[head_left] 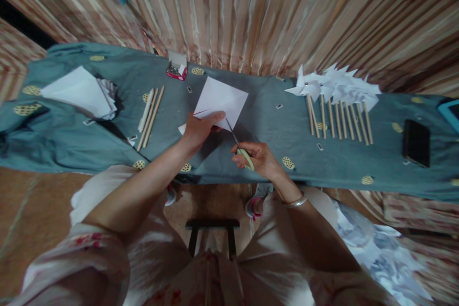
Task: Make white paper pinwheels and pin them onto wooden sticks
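Observation:
A square sheet of white paper (224, 98) is pinched in my left hand (201, 129), thumb on top, above the middle of the table. One slit shows in the paper near that thumb. My right hand (256, 157) is closed on the light green handles of a pair of scissors (245, 158). Their blades point up and left and meet the paper's lower right part. Whether the blades are apart I cannot tell.
A green cloth covers the table (265, 129). Leftward lie stacked paper (81, 91), several sticks (152, 119) and an open box of small metal pieces (177, 66). Rightward are several paper pinwheels (337, 87) on sticks and a black phone (416, 143). A stool (212, 224) stands below.

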